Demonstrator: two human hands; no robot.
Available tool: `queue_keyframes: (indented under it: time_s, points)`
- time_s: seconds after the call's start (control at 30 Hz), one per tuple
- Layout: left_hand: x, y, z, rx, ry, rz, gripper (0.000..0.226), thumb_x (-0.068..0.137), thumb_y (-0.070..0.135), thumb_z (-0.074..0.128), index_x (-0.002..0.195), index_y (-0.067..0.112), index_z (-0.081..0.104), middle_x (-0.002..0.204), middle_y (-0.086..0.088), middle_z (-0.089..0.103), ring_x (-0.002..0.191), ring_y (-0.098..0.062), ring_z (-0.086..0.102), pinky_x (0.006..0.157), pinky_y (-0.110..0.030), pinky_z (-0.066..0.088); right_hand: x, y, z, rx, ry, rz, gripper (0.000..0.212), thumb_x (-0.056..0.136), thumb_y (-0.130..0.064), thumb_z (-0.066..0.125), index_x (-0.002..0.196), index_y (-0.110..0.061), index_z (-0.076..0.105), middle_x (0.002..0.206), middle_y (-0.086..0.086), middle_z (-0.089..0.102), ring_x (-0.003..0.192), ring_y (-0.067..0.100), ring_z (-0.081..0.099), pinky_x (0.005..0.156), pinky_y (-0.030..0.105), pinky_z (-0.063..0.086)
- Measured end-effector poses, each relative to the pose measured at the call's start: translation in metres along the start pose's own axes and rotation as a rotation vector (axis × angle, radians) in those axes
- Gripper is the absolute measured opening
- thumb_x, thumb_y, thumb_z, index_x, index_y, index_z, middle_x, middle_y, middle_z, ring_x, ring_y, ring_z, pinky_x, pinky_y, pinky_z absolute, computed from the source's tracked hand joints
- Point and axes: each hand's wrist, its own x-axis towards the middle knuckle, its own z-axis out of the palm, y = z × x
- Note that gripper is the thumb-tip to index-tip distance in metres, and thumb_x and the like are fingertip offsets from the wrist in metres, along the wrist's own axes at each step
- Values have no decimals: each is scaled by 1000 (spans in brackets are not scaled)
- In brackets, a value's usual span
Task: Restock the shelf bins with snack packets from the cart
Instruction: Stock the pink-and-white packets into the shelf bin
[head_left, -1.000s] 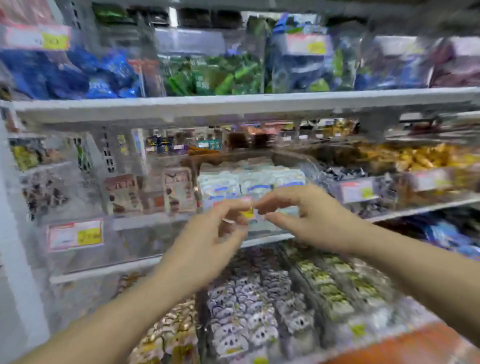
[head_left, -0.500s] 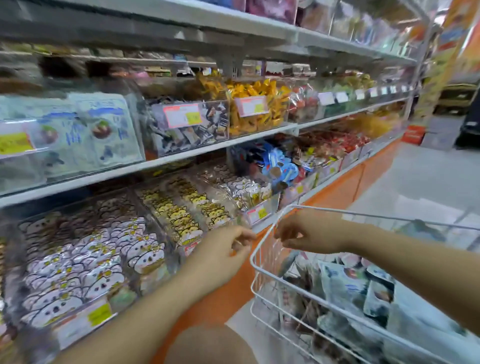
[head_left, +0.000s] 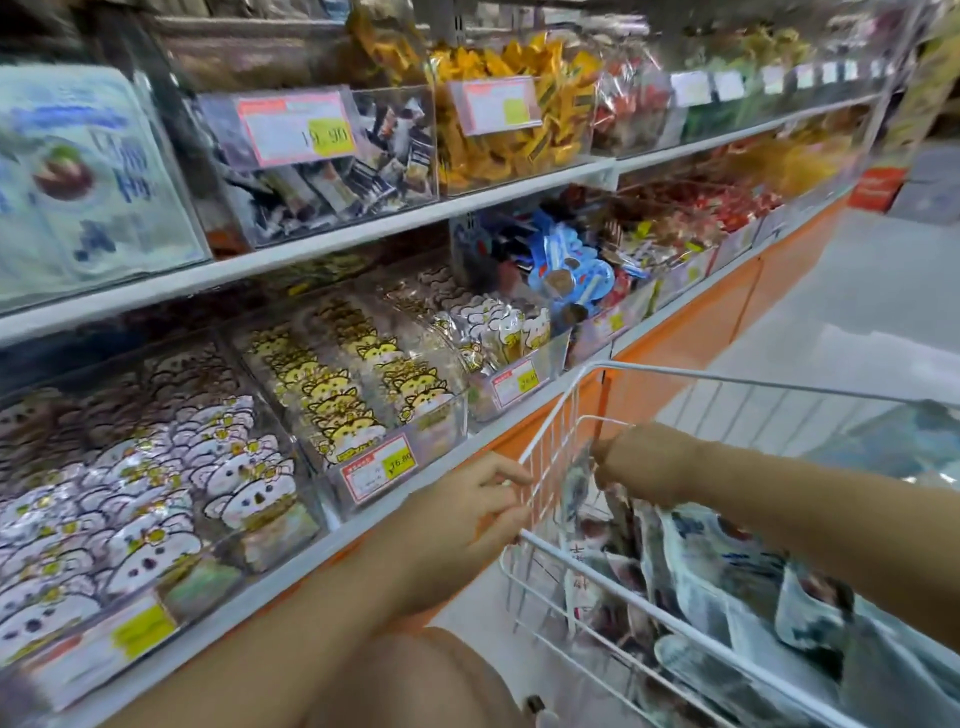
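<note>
White wire makes up the cart (head_left: 675, 373) at the lower right of the frame, and the snack packets (head_left: 696, 551) lie heaped inside it, pale wrappers with blue print. The right hand (head_left: 605, 454) dips over the cart's rim into the heap. Its fingers are hidden behind the wire and a packet, so I cannot tell whether they pinch anything. The left hand (head_left: 467, 514), at lower centre, has loosely bent fingers (head_left: 511, 517) whose tips reach the cart's near end wall. Whether they grip the wire is unclear. To the left, clear shelf bins (head_left: 436, 415) sit on the lower shelf (head_left: 291, 577), filled with rows of yellow cat-faced packets (head_left: 353, 395) and white animal-faced packets (head_left: 156, 493).
</note>
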Motion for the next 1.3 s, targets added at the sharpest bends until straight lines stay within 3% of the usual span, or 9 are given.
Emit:
queue_keyframes:
  time_s: [0.27,0.43,0.53,0.73,0.9,1.0,1.1,1.2,1.3]
  points:
    - [-2,7,-3,-172,62,-31,18,103,33,51,94,28,66,124,24,54,117,8,48,92,-5,34,-23,10,-73,52,150,88,10,97,-27,56,104,-22,62,93,2,64,84,26,61,65,33,45]
    - [2,19,-2,-470,204,-246,25,99,32,60,121,43,55,119,26,61,116,9,53,100,-20,42,-65,7,-128,271,418,246,15,98,-29,52,90,-17,52,78,0,55,72,23,48,62,32,38]
    - [7,26,-8,-651,337,-390,31,98,29,61,126,34,51,115,20,60,108,2,59,83,-12,45,-86,-4,-127,441,538,308,14,96,-26,57,87,-16,55,77,0,61,69,21,52,62,33,36]
    - [8,45,-17,-1194,437,-524,63,77,47,72,131,18,59,121,2,70,102,-12,70,81,-28,52,-114,-33,-132,1286,838,349,19,100,-14,58,83,-9,50,69,10,71,61,25,71,63,39,57]
    - [11,84,-25,-1734,401,-425,39,83,18,65,118,1,62,105,-18,75,85,-26,76,71,-37,64,-114,-60,-110,1805,588,197,17,93,-16,63,87,-5,51,77,28,64,73,32,75,74,40,61]
    - [12,86,-21,-1711,417,-421,26,94,9,60,117,-1,63,105,-19,75,87,-27,76,67,-37,64,-117,-38,-96,1620,352,21,19,88,-19,70,89,-6,57,76,10,65,79,24,73,76,35,60]
    - [11,85,-18,-1667,438,-467,30,95,9,59,122,-3,62,111,-21,73,93,-30,75,67,-40,64,-108,6,-61,786,162,113,17,94,-21,69,111,-16,65,103,-7,70,84,3,64,82,31,51]
    - [10,83,-19,-1687,453,-539,33,94,9,61,125,-4,61,104,-22,75,77,-27,76,51,-34,60,-94,36,-9,262,-134,331,49,98,-19,54,146,-24,44,141,0,53,120,19,58,95,33,49]
    - [8,79,-19,-1653,438,-618,34,94,11,63,125,-2,62,104,-21,75,78,-27,76,49,-33,59,-80,48,25,171,-262,353,54,96,-17,52,149,-18,38,138,8,54,119,28,59,89,33,51]
